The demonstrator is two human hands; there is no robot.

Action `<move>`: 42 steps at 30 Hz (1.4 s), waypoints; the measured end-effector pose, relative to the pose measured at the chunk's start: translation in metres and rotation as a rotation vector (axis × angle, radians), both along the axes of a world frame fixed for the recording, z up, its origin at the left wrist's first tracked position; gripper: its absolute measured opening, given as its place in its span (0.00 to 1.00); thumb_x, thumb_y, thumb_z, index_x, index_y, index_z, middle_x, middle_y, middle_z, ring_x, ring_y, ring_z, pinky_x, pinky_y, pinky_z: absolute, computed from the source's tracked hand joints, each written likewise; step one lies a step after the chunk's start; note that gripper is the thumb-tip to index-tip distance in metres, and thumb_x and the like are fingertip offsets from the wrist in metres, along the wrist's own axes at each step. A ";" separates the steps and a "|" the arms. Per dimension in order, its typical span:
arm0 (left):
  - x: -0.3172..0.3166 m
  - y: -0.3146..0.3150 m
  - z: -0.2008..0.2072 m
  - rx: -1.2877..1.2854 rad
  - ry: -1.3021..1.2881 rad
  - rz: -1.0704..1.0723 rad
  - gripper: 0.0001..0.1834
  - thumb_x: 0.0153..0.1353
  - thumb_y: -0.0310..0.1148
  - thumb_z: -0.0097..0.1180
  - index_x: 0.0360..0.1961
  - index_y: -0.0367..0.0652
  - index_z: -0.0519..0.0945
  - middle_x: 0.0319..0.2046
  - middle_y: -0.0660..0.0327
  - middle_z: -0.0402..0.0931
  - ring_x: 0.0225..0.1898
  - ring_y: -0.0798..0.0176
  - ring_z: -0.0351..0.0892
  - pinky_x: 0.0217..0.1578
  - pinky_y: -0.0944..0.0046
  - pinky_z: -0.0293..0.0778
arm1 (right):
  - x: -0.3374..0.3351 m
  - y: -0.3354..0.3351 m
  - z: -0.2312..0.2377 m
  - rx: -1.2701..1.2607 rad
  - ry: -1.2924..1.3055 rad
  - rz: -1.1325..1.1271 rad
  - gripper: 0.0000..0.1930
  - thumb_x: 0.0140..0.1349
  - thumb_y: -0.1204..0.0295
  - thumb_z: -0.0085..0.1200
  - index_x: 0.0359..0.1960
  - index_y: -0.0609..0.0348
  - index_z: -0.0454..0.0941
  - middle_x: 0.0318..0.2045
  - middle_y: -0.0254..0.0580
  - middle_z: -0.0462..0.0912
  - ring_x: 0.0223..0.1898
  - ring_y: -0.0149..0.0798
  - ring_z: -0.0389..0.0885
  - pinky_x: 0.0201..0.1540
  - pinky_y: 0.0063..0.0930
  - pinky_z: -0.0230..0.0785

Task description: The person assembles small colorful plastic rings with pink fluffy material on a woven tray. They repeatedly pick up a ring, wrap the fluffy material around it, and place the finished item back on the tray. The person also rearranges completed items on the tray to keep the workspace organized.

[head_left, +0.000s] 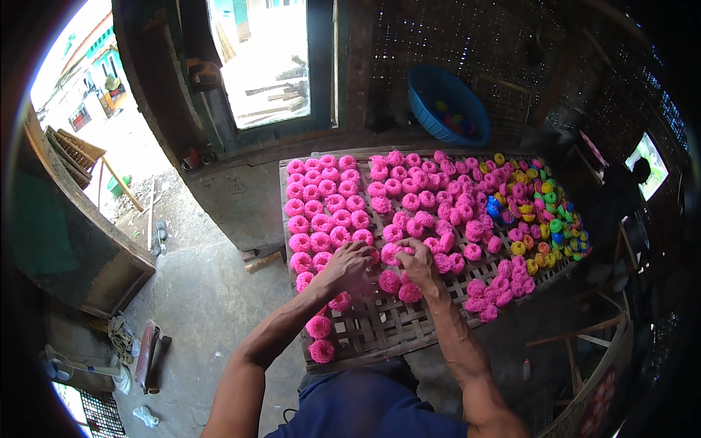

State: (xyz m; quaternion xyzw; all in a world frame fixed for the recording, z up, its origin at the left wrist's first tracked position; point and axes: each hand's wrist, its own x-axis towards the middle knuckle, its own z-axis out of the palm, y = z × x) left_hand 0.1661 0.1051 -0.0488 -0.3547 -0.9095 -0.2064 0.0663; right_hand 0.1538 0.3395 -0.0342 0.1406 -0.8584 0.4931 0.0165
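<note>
Left block of pink puffs (314, 209) on slatted rack (372, 355) in rows; right side still loose (mixed colours, rightmost end). Right hand (419, 264) pinches one puff (389, 254); left hand (352, 260) at another, grip unclear.

A blue basin (419, 98) tilts near a woven wall (445, 40).

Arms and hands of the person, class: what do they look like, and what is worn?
The left hand and right hand are five-fingered and ungloved. Both forearms are sleeveless, with no watch or bracelet visible. The shirt is dark blue.
</note>
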 end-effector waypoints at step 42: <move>0.037 -0.026 0.036 0.386 0.129 0.249 0.21 0.49 0.18 0.56 0.46 0.42 0.84 0.41 0.53 0.80 0.48 0.48 0.79 0.50 0.52 0.75 | 0.088 -0.048 0.013 0.415 0.438 0.096 0.11 0.60 0.66 0.64 0.43 0.53 0.84 0.39 0.43 0.80 0.43 0.50 0.80 0.48 0.42 0.75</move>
